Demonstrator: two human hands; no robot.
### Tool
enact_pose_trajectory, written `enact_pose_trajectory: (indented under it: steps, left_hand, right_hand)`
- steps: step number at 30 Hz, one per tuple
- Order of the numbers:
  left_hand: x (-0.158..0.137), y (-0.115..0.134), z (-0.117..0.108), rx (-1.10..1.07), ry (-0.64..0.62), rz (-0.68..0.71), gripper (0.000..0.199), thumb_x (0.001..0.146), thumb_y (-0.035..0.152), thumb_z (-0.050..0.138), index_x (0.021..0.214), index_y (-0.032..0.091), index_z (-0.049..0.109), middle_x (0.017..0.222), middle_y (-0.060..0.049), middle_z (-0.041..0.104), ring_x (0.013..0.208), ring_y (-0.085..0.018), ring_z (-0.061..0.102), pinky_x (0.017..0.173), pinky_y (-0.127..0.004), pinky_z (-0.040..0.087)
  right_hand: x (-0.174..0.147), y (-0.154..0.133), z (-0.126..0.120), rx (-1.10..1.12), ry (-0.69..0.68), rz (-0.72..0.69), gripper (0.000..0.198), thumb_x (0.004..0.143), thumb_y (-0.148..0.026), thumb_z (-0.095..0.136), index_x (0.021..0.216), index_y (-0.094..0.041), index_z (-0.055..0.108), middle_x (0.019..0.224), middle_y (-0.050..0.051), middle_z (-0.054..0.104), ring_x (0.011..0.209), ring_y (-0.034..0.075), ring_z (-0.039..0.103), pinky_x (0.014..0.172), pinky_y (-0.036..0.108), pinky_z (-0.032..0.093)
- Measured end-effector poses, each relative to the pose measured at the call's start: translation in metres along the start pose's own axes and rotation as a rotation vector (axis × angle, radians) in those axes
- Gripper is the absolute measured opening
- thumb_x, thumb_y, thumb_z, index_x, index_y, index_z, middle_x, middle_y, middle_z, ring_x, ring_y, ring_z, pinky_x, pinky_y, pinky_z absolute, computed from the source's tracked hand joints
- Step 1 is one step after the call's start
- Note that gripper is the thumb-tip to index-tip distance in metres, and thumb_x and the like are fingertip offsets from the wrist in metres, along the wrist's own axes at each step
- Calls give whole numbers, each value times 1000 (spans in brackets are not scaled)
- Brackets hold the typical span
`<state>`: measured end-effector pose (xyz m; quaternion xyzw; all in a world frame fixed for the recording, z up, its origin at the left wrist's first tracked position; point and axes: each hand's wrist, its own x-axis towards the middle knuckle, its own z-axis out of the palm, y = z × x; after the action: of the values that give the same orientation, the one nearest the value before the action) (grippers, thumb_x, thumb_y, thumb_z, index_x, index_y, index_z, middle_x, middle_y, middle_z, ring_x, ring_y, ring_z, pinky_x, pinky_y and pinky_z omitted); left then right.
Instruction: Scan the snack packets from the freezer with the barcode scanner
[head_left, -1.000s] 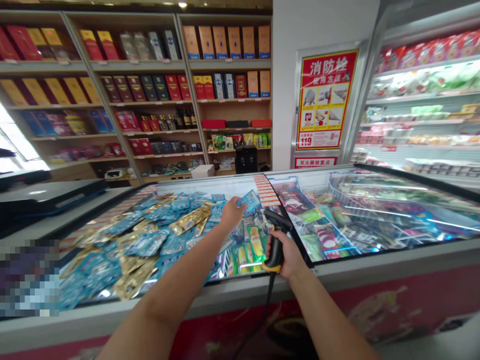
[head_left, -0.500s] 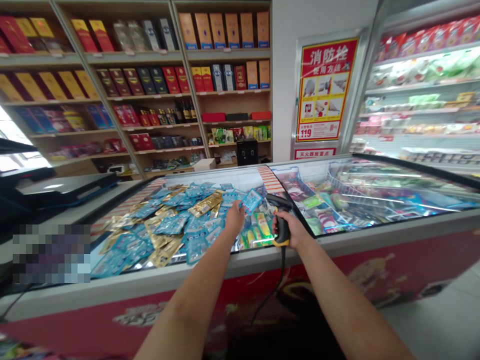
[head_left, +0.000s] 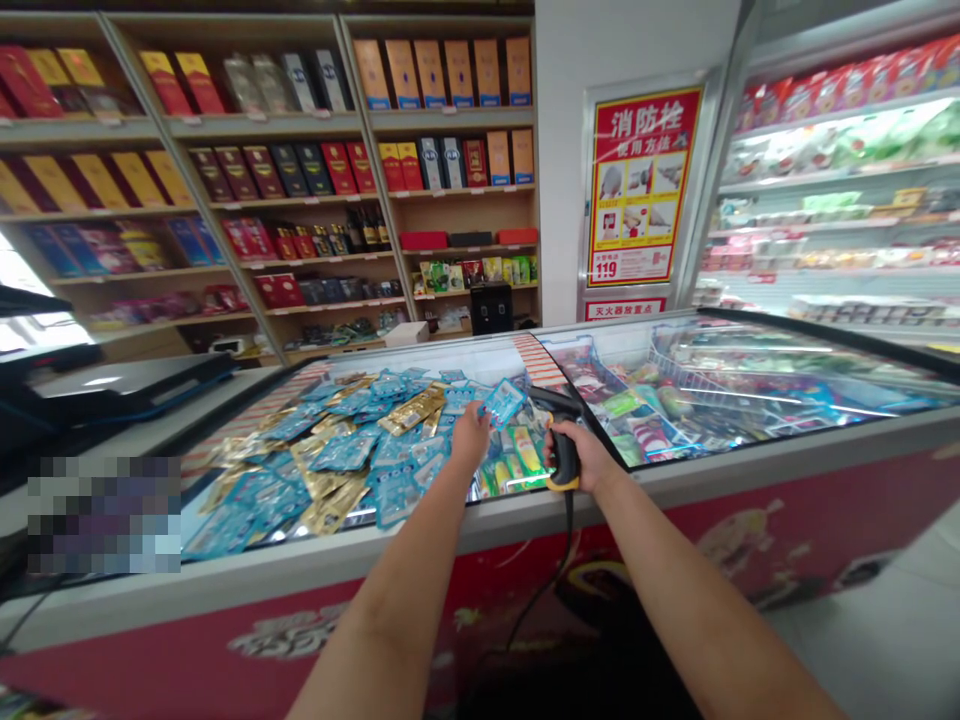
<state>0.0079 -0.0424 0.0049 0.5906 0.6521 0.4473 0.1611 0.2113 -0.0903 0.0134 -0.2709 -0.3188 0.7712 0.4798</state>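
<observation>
Between the fingers of my left hand (head_left: pixel 471 435) is a blue packet (head_left: pixel 504 402), held up over the freezer's glass top. My right hand (head_left: pixel 585 455) is wrapped round the grip of a black and yellow barcode scanner (head_left: pixel 564 450). The scanner's head is close to the packet's right side, apart from it, and its cable hangs down the freezer front. To the left of my left hand lies a heap of blue packets (head_left: pixel 345 448) mixed with gold packets (head_left: pixel 412 410), spread over the glass.
The chest freezer (head_left: pixel 420 545) runs across the whole front, with packaged goods (head_left: pixel 645 420) under its glass. At left stands a dark counter device (head_left: pixel 127 385). Shelves of boxes (head_left: pixel 427 75), a red poster (head_left: pixel 641 190) and a lit chiller (head_left: pixel 832 200) line the back.
The background has shifted slightly down and to the left in view. Both hands keep their holds, and the scanner's head has tilted or moved very slightly left toward the packet.
</observation>
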Motion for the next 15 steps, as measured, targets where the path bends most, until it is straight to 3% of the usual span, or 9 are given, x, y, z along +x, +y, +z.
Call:
enact_pose_trajectory:
  steps: [8,15]
  left_hand:
    - [-2,3,-1,-13,-15,-2,30,87,22,47,116,16,52,89,-6,68,73,-14,66,65,-21,46]
    - [-1,0,1,16,-4,8,30,87,25,47,116,17,53,89,-6,68,73,-15,66,66,-23,46]
  right_hand:
    - [-3,-3,3,-14,27,45,12,70,-26,62,70,-16,55,55,-2,56,48,10,52,45,21,42]
    - [-5,-2,5,-5,49,-5,9,70,-24,62,71,-16,56,54,-1,56,46,11,52,45,23,43]
